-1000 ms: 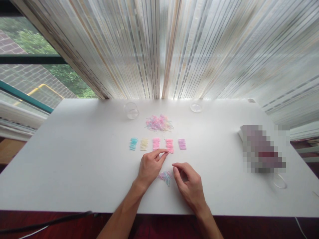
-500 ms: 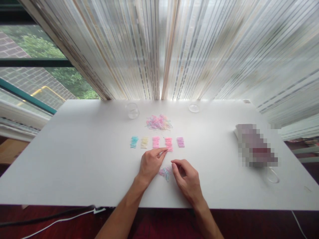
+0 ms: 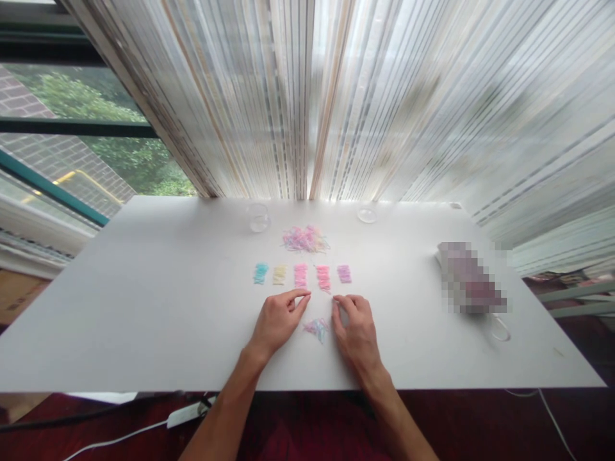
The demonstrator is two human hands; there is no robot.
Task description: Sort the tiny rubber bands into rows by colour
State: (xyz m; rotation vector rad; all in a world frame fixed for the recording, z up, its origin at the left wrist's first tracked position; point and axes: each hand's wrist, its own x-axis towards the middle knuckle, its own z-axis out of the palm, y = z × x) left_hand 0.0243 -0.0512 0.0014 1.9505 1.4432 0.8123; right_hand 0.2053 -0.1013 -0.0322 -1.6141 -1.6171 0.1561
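My left hand [image 3: 278,320] is closed in a pinch just below the light pink row [image 3: 300,276] of small thin pieces. What its fingertips hold, if anything, is too small to make out. My right hand [image 3: 356,326] has its thumb and forefinger curled together by the lower end of the coral pink row [image 3: 323,278]; anything between them cannot be made out. Blue [image 3: 261,273], pale yellow [image 3: 279,275] and purple [image 3: 344,274] rows lie in line with these two. Between my wrists is a small loose pile of mixed pastel pieces [image 3: 316,329].
A larger mixed pile [image 3: 305,239] lies beyond the rows. Behind it stand a clear round container [image 3: 259,221] and a clear lid [image 3: 367,216]. A blurred-out object [image 3: 471,278] with a white loop lies at the right of the white table [image 3: 158,307]. Striped curtains [image 3: 259,96] hang at the far edge.
My left hand has drawn back and left, from the coral pink row to below the light pink one. My right hand has moved up slightly towards the coral pink row. The view has shifted a little.
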